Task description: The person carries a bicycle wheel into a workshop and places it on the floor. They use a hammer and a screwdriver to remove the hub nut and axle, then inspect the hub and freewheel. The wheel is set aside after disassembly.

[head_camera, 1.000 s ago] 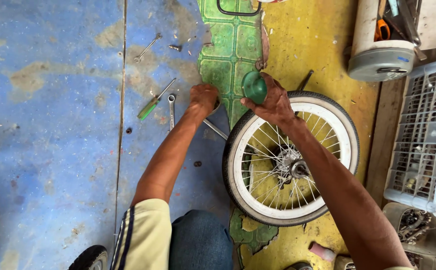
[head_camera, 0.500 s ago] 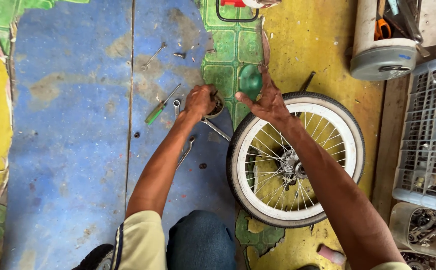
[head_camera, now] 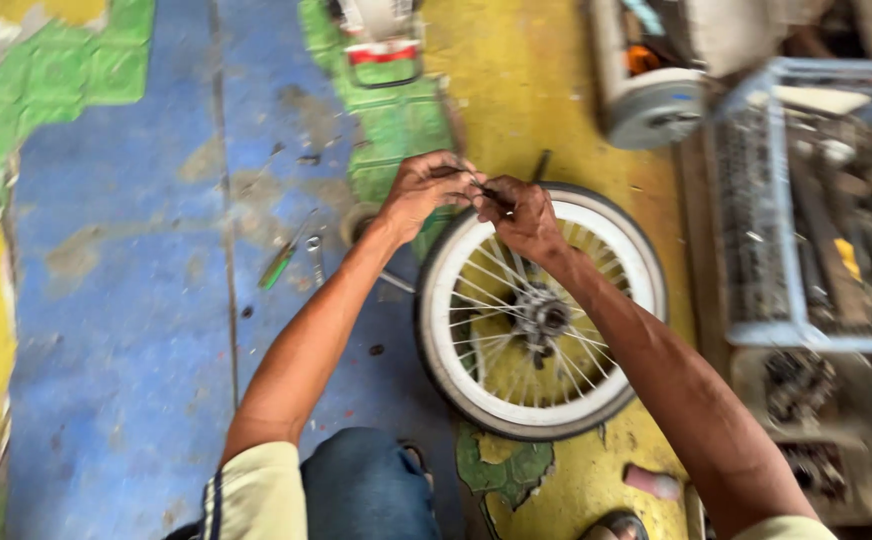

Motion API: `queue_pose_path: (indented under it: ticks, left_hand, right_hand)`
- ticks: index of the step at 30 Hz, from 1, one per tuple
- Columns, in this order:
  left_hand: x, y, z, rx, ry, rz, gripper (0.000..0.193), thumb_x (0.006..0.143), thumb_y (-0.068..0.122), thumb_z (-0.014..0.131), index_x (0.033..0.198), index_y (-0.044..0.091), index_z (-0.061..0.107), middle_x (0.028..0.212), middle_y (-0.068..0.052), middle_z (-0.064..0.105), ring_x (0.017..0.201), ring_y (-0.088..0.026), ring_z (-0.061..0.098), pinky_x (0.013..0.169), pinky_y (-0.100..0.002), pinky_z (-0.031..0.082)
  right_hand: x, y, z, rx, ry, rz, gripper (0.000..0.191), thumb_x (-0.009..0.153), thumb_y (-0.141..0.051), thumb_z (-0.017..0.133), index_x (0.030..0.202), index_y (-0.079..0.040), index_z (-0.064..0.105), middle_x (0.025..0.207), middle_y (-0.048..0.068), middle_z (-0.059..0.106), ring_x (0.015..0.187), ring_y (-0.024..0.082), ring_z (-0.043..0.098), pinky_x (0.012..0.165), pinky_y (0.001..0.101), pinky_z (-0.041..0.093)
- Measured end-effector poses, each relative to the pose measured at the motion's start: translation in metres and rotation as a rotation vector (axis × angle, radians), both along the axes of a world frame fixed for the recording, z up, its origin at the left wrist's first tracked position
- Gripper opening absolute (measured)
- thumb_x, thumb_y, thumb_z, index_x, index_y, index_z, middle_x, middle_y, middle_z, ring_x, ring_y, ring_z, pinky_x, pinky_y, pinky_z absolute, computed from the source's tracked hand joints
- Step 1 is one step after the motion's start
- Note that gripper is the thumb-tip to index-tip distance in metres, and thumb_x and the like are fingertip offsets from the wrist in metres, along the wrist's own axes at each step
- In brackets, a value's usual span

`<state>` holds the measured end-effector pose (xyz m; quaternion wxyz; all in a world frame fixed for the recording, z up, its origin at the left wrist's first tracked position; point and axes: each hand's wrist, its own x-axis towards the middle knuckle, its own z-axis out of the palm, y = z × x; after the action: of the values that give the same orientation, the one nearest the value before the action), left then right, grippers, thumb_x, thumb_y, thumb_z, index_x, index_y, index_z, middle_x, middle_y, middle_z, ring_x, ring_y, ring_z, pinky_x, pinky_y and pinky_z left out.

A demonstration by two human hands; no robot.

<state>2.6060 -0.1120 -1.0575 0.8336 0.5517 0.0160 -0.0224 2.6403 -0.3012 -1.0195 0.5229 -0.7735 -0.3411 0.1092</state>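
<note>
A small bicycle wheel with a white rim, black tyre and metal spokes lies flat on the painted floor, its hub in the middle. Both my hands meet above the wheel's far edge. My left hand and my right hand have their fingers closed together on a thin dark piece between them. The frame is blurred, so what the piece is cannot be told. My knee in blue jeans is at the bottom.
A green-handled screwdriver and a small wrench lie on the blue floor left of the wheel, a round ring under my left wrist. A wire basket of parts stands right, a white cylinder behind it.
My left hand has lifted off the floor by the wrench and joined my right hand over the wheel's far rim. The green round thing my right hand held is gone from it.
</note>
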Motion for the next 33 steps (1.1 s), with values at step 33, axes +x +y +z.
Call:
queue_pose_path:
  ticks: [33]
  left_hand:
    - [-0.057, -0.250, -0.001, 0.417, 0.015, 0.312, 0.021, 0.093, 0.011, 0.077, 0.105, -0.007, 0.075, 0.089, -0.012, 0.079, 0.072, -0.013, 0.070, 0.069, -0.027, 0.059]
  right_hand:
    - [0.043, -0.254, -0.083, -0.496, -0.099, -0.360, 0.022, 0.099, -0.021, 0.068, 0.087, -0.004, 0.074, 0.068, 0.017, 0.070, 0.054, 0.029, 0.065, 0.050, 0.0478, 0.055]
